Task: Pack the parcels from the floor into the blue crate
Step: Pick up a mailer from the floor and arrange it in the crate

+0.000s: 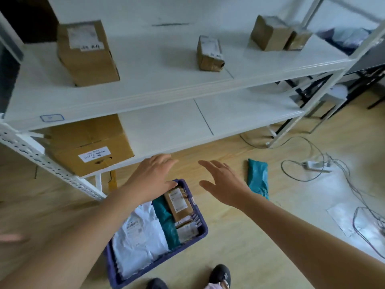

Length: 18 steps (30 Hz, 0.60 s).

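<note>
Blue crate (203,226) holding parcels (141,232), teal parcel (258,180) on floor (270,247)

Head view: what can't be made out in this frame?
- Blue crate: left side hidden behind the left hand and forearm, head view.
- Parcel labels in the crate: too blurred to read.
- Pink smear at the left edge: blurred, unidentifiable.
- Shoes: cut off by the bottom edge.

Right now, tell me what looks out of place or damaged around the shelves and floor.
A teal parcel lies on the floor, right of the blue crate, not yet packed. The small box on the upper shelf looks crumpled, one corner dented. Loose cables sprawl by a power strip.
</note>
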Motion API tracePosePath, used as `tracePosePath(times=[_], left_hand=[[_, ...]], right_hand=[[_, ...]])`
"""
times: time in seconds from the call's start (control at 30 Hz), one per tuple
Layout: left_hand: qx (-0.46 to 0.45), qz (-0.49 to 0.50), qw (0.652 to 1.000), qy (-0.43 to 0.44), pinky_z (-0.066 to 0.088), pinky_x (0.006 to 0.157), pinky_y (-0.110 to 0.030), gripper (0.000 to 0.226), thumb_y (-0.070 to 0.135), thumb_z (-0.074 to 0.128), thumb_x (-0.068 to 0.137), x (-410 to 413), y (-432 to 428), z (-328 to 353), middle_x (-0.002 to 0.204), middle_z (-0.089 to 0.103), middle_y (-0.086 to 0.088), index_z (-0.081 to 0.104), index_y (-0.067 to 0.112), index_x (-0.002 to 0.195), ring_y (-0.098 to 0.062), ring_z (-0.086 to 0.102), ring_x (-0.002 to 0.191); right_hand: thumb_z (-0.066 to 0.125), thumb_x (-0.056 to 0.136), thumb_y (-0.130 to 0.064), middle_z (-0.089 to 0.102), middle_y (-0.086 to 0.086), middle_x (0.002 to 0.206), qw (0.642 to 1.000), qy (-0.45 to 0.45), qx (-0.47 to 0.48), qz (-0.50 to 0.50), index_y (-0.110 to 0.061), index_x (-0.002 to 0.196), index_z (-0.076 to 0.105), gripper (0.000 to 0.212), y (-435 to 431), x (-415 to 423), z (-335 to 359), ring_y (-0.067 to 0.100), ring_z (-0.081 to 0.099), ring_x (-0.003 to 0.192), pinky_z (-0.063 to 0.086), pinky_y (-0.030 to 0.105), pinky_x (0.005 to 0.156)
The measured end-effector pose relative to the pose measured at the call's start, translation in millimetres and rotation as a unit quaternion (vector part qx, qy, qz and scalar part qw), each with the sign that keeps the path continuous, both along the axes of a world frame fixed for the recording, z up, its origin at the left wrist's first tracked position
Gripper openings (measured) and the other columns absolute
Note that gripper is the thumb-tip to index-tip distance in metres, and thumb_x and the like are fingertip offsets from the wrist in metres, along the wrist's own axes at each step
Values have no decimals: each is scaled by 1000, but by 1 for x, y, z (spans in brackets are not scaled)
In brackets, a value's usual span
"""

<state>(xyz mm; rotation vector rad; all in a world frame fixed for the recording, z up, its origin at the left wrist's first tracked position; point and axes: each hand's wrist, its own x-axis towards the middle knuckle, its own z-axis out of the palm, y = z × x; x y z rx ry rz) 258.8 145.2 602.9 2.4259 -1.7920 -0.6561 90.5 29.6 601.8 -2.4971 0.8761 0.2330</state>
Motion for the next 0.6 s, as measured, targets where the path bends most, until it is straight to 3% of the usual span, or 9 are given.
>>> tracePosePath(times=[0.3, 0.6], left_hand=[[-5, -62, 998, -1, 19, 115, -29, 63, 39, 52, 93, -92, -86, 63, 154, 23, 2, 26, 24, 148, -14, 21, 142], [18, -82, 996, 22, 24, 114, -32, 60, 42, 52, 92, -229, -204, 60, 151, 26, 7, 29, 28, 145, -16, 27, 138]], right_hand=[[48, 94, -42, 45, -2, 139, 993, -38, -30, -106, -31, 145, 27, 57, -55, -121, 58, 20, 39, 128, 36, 35, 103], [45, 96, -33, 43, 3, 140, 985, -28, -12, -168, -24, 143, 33, 49, -167, -261, 61, 23, 41, 125, 39, 37, 102]])
